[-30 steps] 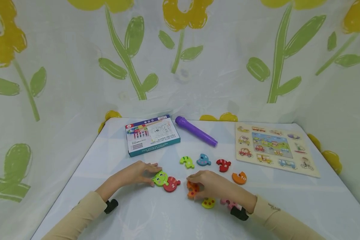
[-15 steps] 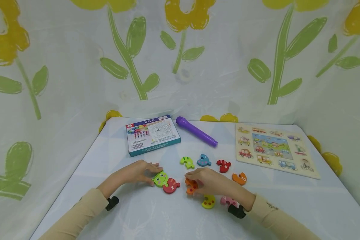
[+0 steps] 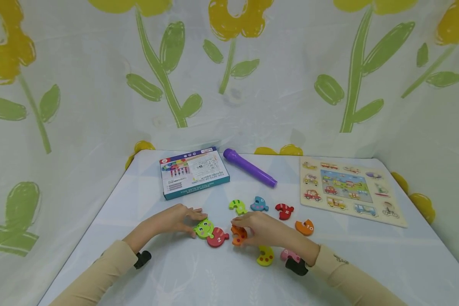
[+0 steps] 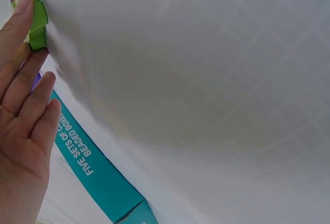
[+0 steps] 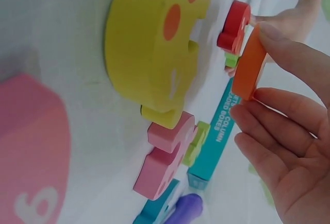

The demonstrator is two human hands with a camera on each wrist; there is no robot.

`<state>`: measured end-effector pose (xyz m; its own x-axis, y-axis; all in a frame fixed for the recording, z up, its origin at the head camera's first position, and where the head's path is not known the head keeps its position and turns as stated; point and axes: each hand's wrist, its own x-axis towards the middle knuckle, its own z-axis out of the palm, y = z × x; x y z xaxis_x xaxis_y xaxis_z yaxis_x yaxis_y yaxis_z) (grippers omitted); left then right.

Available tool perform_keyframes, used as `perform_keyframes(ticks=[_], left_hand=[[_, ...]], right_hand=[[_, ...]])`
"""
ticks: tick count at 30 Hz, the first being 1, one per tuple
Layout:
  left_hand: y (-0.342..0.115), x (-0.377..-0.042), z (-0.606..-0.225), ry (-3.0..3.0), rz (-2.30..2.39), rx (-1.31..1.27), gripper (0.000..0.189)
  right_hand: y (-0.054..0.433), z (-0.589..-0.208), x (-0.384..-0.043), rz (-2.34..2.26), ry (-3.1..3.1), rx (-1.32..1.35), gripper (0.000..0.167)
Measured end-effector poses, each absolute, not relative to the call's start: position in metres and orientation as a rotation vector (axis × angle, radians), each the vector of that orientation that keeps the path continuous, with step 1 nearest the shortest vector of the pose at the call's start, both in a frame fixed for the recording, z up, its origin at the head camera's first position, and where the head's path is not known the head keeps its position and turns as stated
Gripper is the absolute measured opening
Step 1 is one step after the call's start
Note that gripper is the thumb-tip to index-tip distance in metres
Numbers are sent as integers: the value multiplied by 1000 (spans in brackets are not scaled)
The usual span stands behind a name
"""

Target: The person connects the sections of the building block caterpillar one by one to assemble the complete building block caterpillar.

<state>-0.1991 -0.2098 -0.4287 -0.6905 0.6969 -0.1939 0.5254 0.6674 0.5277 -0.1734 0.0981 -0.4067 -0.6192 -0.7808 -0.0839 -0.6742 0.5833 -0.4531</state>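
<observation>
My left hand (image 3: 177, 219) pinches the edge of a green caterpillar-head puzzle piece (image 3: 204, 228), thumb on the near side. That head is joined to a red piece marked 2 (image 3: 216, 238), both lying on the table. Just right of the red piece, my right hand (image 3: 265, 228) holds an orange spotted puzzle piece (image 3: 239, 235) between thumb and fingers. In the right wrist view this orange piece (image 5: 249, 64) stands edge-on, close to the red piece (image 5: 235, 27). A small gap separates the orange piece from the red one in the head view.
Loose pieces lie around the right hand: yellow (image 3: 265, 256), pink (image 3: 290, 255), light green (image 3: 238, 207), blue (image 3: 259, 204), red (image 3: 284, 211) and orange (image 3: 304, 227). Behind are a box (image 3: 195, 173), a purple toy microphone (image 3: 250, 167) and a wooden picture puzzle board (image 3: 352, 191).
My right hand has slid left with the orange piece, closer to the red piece. More of the yellow piece now shows. The left hand and the green head have stayed put.
</observation>
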Motion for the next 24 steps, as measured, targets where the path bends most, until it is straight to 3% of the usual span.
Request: perform_keyframes(ticks=[24], left_hand=[[-211,-199,-432,2500,685,942,59]], right_hand=[[73,-415,-182,-481,2540,-1272,55]])
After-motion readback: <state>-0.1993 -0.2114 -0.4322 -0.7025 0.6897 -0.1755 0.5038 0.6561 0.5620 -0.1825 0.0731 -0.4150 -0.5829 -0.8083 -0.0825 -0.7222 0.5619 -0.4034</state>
